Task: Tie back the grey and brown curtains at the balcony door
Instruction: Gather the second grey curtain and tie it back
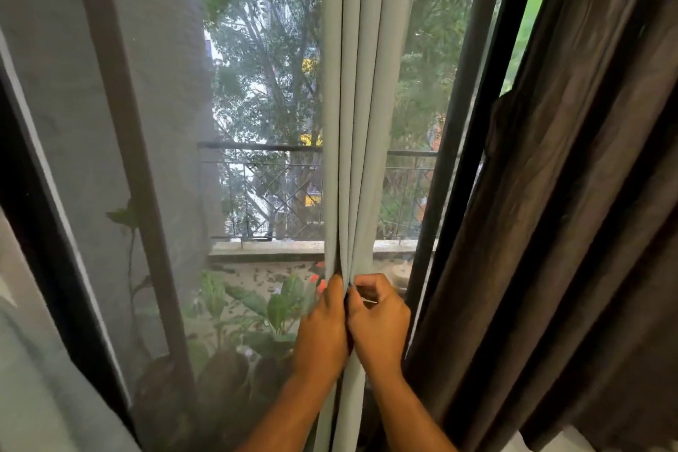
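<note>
The grey curtain (361, 103) hangs bunched into a narrow column of folds in the middle of the view, in front of the balcony door. My left hand (323, 330) grips its folds from the left at waist height. My right hand (378, 319) presses against them from the right, with curled fingers that pinch something small and pale; what it is cannot be told. The brown curtain (572, 213) hangs loose in wide folds at the right, apart from both hands.
A mesh screen (154, 158) with a dark door frame (121, 121) covers the opening at the left. Beyond it lie the balcony railing (264, 172) and potted plants (257, 308). Another pale curtain (33, 360) hangs at the far left edge.
</note>
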